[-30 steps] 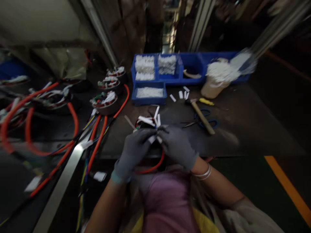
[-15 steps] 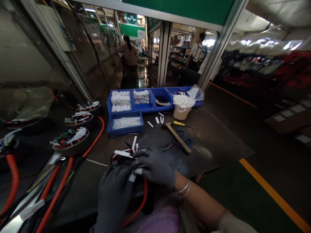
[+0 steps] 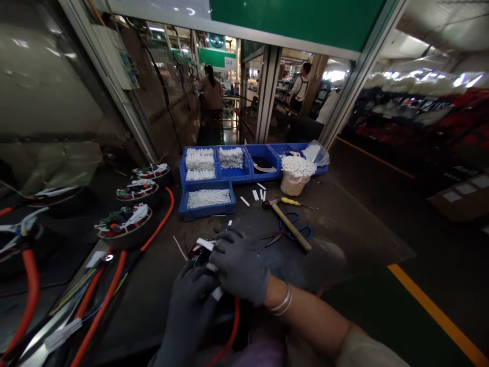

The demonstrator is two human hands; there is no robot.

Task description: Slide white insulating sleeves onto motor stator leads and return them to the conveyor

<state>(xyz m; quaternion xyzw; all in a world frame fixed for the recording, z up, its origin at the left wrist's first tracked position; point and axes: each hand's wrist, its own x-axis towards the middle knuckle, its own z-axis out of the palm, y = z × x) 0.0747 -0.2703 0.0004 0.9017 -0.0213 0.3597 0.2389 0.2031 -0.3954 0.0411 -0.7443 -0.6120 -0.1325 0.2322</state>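
Low in the middle, a round motor stator [image 3: 196, 250] with red and green windings sits between my gloved hands, largely covered by them. A white sleeve [image 3: 205, 244] lies across its top. My left hand [image 3: 193, 295] is curled around the near left side, thumb close to a white piece [image 3: 217, 293]. Over the stator's right side, my right hand [image 3: 239, 262] is closed with bent fingers; what lies under its fingertips is hidden. A red cable [image 3: 236, 323] runs from the stator toward my body.
More wired stators [image 3: 124, 221] stand at left with thick red cables [image 3: 118, 283]. Blue bins [image 3: 229, 176] of white sleeves and a blue tray [image 3: 208, 211] of ties are behind. A hammer [image 3: 290, 224], blue-handled scissors [image 3: 305, 233], yellow screwdriver [image 3: 291, 202] and tub [image 3: 293, 186] lie right. Two people work beyond.
The view has shifted, so the bench appears lower and farther right. My right hand now covers more of the stator's top, and the upright white sleeves there are mostly out of sight.
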